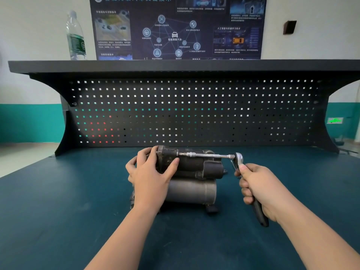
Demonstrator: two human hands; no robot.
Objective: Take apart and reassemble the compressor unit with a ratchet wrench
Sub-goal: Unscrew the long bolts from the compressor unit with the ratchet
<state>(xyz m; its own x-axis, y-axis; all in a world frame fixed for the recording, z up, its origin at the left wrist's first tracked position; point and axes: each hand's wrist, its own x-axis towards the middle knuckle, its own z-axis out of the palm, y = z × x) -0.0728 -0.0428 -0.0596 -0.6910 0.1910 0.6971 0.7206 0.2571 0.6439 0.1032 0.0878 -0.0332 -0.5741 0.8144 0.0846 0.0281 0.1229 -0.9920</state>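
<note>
Compressor unit (187,178) sits mid-surface (58,201), 12 o'clock of the person. Left hand (150,172) fingers curl round its left end; right hand (259,188) grips ratchet wrench (238,162), extension seated at a top bolt. Risk: bit slips off under side load, or unit tips. Pegboard (194,114) close behind at 12; open room at 3, 6, 9.

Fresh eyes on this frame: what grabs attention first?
Dead centre on the green bench top sits the compressor unit, with the left hand gripping its left end. Just to the right, the right hand holds the ratchet wrench, whose long extension bar runs horizontally into the unit's top. Behind stands a black pegboard, and a water bottle is on the shelf at upper left.
</note>
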